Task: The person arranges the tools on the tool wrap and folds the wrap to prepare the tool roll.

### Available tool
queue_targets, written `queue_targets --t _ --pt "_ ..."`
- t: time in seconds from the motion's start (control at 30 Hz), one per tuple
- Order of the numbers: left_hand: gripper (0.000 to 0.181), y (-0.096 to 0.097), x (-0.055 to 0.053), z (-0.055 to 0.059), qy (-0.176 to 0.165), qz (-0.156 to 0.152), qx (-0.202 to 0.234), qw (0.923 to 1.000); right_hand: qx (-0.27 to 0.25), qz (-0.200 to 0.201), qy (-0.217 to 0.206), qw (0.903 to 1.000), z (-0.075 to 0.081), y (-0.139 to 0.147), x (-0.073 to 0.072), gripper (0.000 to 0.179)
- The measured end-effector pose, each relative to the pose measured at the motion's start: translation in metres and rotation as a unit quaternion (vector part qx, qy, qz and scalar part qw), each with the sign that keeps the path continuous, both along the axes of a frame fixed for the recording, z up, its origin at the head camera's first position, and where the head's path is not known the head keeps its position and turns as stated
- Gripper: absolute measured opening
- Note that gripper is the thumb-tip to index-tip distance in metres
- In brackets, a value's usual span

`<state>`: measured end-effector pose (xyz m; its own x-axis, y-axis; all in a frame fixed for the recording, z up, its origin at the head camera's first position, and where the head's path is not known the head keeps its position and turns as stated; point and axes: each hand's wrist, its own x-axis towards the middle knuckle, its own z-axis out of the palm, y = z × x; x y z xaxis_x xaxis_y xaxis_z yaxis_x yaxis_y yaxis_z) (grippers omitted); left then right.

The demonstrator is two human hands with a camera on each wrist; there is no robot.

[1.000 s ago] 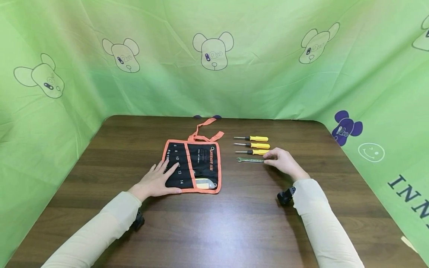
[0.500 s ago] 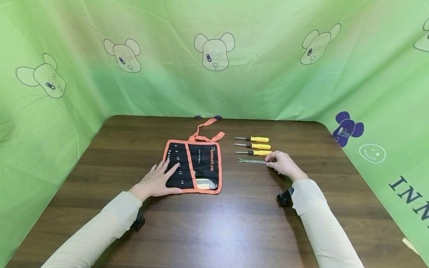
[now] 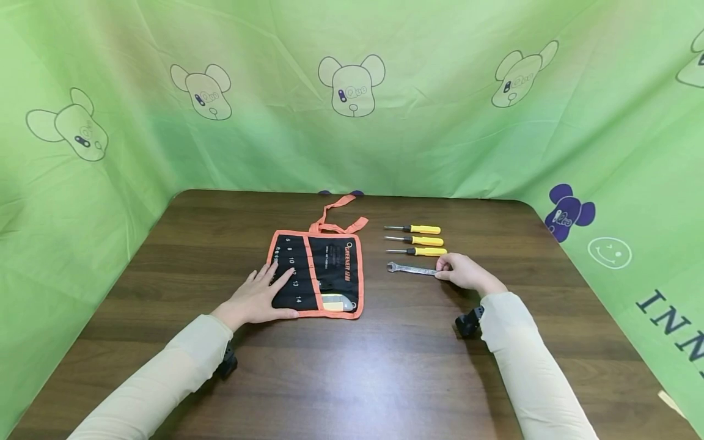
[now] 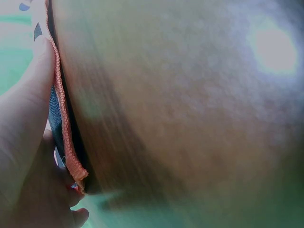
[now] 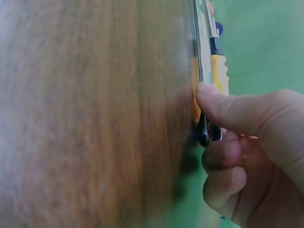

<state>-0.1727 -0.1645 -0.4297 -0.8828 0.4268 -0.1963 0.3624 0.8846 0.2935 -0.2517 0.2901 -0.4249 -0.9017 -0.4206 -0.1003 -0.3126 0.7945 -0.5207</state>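
A silver wrench (image 3: pixel 412 269) lies sideways, its open-ended head pointing left. My right hand (image 3: pixel 463 272) pinches its right end between thumb and fingers, as the right wrist view also shows with the thumb (image 5: pixel 223 104) on the wrench's shank (image 5: pixel 203 52). On the left is a black tool pouch (image 3: pixel 337 263) with orange edging and printed size numbers. Spread fingers of my left hand (image 3: pixel 255 298) rest on the pouch's left part and cover some of its numbers. A yellow-and-grey utility knife (image 3: pixel 337 302) sits in its lower right pocket.
Beyond the wrench, three yellow-handled screwdrivers lie in a row: a far one (image 3: pixel 423 230), a middle one (image 3: pixel 428 241) and a near one (image 3: pixel 429 252). Orange ties (image 3: pixel 337 228) trail from the pouch's far edge. Green cloth (image 3: pixel 418 153) hangs behind the brown table (image 3: pixel 352 379).
The wrench, pinched by my right hand, has shifted slightly towards me, away from the near screwdriver, and its face has turned from greenish to silver. My left hand stays on the pouch.
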Motion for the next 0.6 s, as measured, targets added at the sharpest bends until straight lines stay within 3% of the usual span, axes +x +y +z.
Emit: queue_targets --t 0.27,0.6 --pt "0.097 0.0002 0.0006 0.0003 0.000 0.001 0.002 1.0000 -0.064 -0.040 -0.070 0.9947 -0.0001 0.0031 0.0058 0.010" --pt "0.097 0.0001 0.0005 -0.0005 0.004 -0.001 0.003 1.0000 -0.111 -0.057 -0.074 0.9894 0.0019 -0.0008 0.0063 0.011"
